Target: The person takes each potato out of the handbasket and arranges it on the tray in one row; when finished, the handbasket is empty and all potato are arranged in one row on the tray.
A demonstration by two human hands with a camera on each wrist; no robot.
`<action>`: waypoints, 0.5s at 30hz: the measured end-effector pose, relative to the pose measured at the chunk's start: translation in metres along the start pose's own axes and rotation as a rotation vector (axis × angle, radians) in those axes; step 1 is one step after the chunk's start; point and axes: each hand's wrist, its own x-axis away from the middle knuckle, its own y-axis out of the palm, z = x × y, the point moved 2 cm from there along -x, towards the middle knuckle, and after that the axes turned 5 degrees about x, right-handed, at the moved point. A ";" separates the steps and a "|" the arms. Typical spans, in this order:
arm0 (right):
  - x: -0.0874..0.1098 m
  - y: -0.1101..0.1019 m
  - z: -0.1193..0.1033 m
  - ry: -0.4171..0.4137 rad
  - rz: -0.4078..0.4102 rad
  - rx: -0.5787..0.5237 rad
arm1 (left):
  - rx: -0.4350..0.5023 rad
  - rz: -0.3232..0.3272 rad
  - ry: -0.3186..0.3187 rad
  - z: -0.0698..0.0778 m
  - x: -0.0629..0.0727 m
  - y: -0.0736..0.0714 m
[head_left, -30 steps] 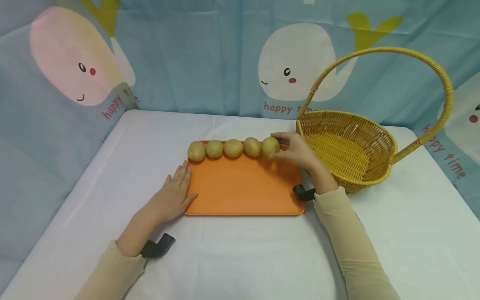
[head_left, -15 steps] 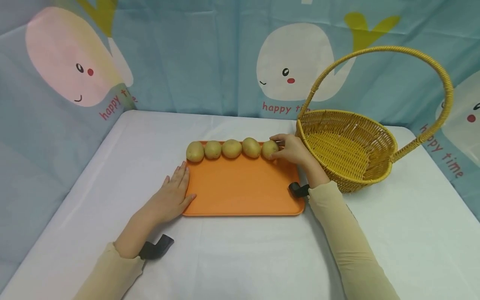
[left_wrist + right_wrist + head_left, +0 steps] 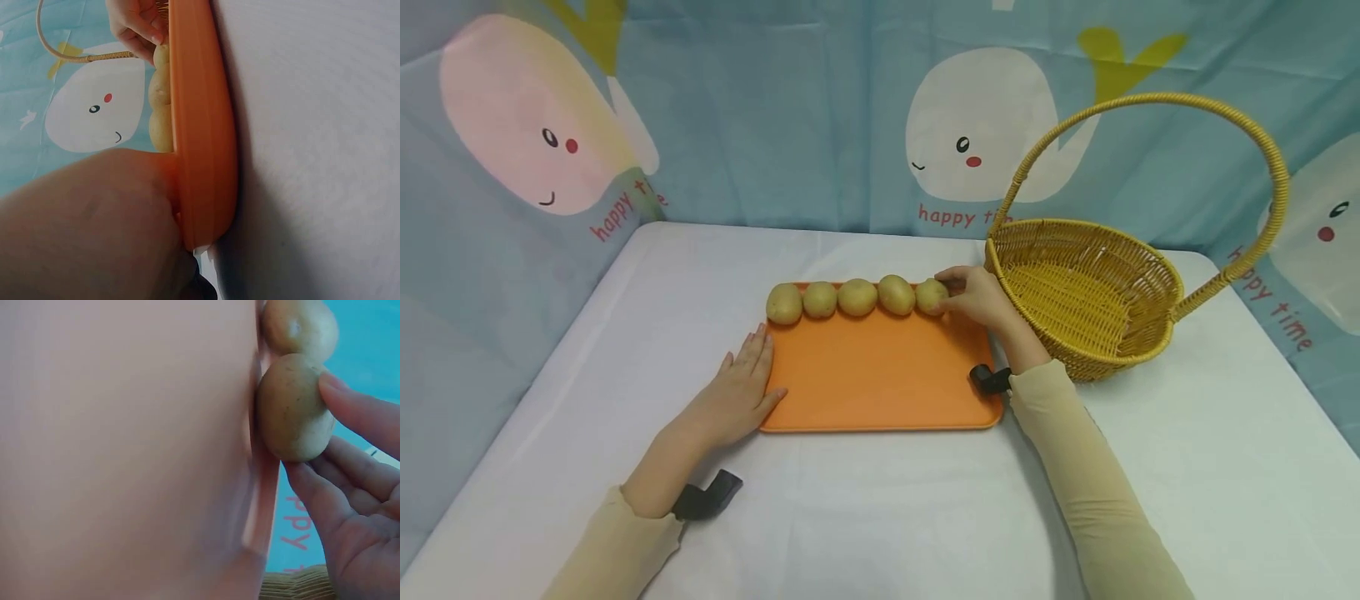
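Observation:
An orange tray (image 3: pixel 865 375) lies on the white-covered table with several potatoes (image 3: pixel 857 297) in a row along its far edge. My left hand (image 3: pixel 741 392) rests at the tray's left edge, fingers extended, thumb over the rim; the left wrist view shows it against the tray's side (image 3: pixel 203 125). At the row's right end, my right hand (image 3: pixel 977 297) pinches the last potato (image 3: pixel 931 297) between thumb and fingers. In the right wrist view, fingertips touch this potato (image 3: pixel 295 409) on two sides, and it sits right against its neighbour (image 3: pixel 300 326).
A yellow wicker basket (image 3: pixel 1142 337) with a tall arched handle (image 3: pixel 1273 175) stands just right of the tray, close to my right forearm. Behind the table hangs a blue curtain (image 3: pixel 775 125) printed with whales. Bare white cloth (image 3: pixel 865 517) lies in front of the tray.
My right hand and wrist have shifted slightly left, fingers closer around the last potato. The left hand stays at the tray's edge. The whole head view has drifted a little.

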 end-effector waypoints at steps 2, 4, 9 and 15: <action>0.000 0.000 0.001 0.008 -0.003 -0.014 | 0.007 0.001 0.003 0.000 0.000 0.000; 0.000 0.001 0.001 0.007 -0.010 -0.037 | 0.014 0.003 0.006 0.001 0.001 0.001; 0.009 -0.003 -0.003 -0.018 0.036 -0.112 | 0.032 0.000 0.007 0.001 0.000 0.002; 0.053 -0.027 -0.016 -0.153 0.180 -0.172 | 0.128 -0.043 -0.004 -0.004 0.000 0.000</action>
